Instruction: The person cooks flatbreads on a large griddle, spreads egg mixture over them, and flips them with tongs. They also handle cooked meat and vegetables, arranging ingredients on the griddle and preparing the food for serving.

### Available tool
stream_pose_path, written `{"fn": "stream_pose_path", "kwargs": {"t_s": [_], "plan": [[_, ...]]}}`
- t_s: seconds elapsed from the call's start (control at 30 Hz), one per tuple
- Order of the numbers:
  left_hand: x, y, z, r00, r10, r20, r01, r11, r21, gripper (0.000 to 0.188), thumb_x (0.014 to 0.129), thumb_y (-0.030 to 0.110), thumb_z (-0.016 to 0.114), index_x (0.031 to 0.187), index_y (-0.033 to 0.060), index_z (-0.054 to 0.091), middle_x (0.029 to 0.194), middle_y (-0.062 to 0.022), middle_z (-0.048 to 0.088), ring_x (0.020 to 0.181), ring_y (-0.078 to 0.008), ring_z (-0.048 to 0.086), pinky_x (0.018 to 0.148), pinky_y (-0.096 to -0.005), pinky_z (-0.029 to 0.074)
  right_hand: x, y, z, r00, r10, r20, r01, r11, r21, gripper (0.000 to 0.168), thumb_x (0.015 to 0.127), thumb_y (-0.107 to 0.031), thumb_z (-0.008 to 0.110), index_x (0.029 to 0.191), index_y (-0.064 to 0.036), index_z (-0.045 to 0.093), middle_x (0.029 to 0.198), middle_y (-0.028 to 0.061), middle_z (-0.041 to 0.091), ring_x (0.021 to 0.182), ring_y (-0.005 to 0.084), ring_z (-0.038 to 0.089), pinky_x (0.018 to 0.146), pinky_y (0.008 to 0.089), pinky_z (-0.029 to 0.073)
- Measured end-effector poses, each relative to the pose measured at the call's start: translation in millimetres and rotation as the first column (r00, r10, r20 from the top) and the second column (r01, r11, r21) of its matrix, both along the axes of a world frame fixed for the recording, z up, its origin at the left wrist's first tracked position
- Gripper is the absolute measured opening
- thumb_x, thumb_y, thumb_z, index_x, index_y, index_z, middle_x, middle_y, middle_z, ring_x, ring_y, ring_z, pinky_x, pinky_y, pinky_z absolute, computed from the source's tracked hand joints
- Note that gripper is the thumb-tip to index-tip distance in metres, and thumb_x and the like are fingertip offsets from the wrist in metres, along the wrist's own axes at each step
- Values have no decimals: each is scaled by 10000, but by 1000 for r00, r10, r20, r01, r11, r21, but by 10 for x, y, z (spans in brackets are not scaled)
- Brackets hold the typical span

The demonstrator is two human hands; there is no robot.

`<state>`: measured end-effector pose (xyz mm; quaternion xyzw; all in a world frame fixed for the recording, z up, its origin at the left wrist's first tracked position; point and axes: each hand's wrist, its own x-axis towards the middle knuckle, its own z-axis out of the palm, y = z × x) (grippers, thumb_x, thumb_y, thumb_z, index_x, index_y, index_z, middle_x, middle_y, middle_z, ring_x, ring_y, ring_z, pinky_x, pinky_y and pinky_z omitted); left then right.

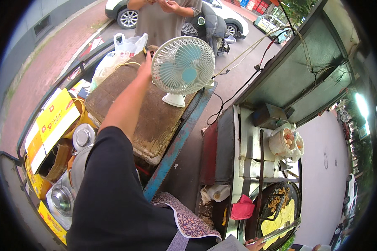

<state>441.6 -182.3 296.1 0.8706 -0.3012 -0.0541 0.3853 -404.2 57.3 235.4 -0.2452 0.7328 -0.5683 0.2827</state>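
Note:
My left arm reaches over a worn brown padded cover, and my left hand point(146, 69) is at the far edge of it, beside a white desk fan point(183, 66) with pale blue blades. The hand is blurred and partly behind the fan; a small black-and-yellow object point(145, 50) shows at its fingertips, and whether it is gripped is unclear. At the bottom right, my right hand point(255, 244), partly hidden, holds long metal tongs point(279, 230) over a round black griddle point(297, 200). On the griddle lie a yellow sheet of egg or batter point(278, 222) and browned pieces of food point(278, 199).
A person point(163, 22) stands beyond the fan. Left are a plastic bag point(108, 67), yellow cartons point(55, 116) and metal lidded pots point(61, 199). A blue metal rail point(176, 147) edges the cover. By the griddle are a pink cloth point(242, 207) and an egg bucket point(279, 146). Cables hang above.

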Motion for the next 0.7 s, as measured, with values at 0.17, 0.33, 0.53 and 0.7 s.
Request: {"fn": "stream_pose_path", "kwargs": {"t_s": [0.17, 0.33, 0.53, 0.7], "plan": [[-226, 106, 1150, 947, 68, 314, -78, 997, 21, 732, 894, 307, 574, 1504, 307, 169, 1149, -263, 576, 1088, -396, 576, 890, -464, 465, 76, 40, 20, 995, 51, 91, -50, 999, -16, 429, 975, -283, 504, 1322, -64, 383, 925, 124, 554, 625, 171, 491, 467, 256, 412], [61, 141, 559, 963, 98, 250, -105, 994, 15, 620, 859, 354, 617, 1423, 247, 381, 1191, -242, 543, 1078, -395, 579, 908, -460, 469, 257, 26, 122, 993, 118, -26, -118, 993, -2, 381, 973, -280, 507, 1269, -55, 422, 901, 108, 549, 591, 162, 481, 461, 261, 398], [-545, 351, -278, 1000, -11, -15, 14, 983, 185, 475, 838, 381, 629, 1268, 188, 573, 1208, -244, 535, 1120, -395, 552, 931, -446, 460, 328, 10, 207, 990, 131, -51, -131, 991, 8, 368, 975, -292, 498, 1247, -53, 429, 887, 101, 549, 568, 157, 480, 448, 269, 381], [-610, 96, -689, 996, -51, -69, 50, 999, -13, 593, 811, 401, 639, 1264, 42, 506, 1228, -263, 545, 1162, -394, 534, 957, -434, 444, 409, -167, 94, 984, -23, -175, 26, 1000, 15, 460, 994, -374, 469, 1321, -59, 393, 848, 38, 515, 512, 67, 433, 378, 221, 342]]}}
